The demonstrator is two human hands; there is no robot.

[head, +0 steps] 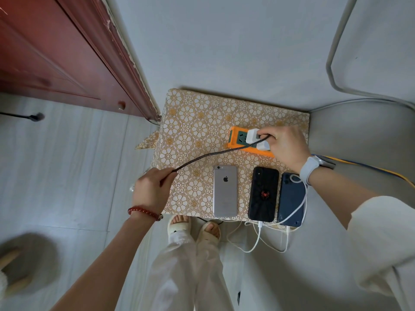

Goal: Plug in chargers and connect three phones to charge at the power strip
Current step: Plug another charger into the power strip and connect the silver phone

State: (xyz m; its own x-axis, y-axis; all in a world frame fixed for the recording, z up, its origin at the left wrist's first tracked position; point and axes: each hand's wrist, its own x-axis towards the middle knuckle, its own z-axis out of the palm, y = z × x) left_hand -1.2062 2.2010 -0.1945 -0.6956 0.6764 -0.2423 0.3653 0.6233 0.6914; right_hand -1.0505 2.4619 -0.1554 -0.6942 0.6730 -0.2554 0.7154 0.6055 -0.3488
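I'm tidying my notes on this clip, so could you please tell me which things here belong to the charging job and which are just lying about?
Part of the job:
orange power strip
white chargers
braided cable
silver phone
black phone
blue phone
white cables

Just lying about:
red door
grey pipe
blurred grey object

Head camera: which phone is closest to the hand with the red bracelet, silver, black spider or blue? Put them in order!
From the left hand, nearest first:
1. Silver phone, just to its right on the table.
2. Black spider phone, in the middle of the row.
3. Blue phone, at the right end, under a white cable.
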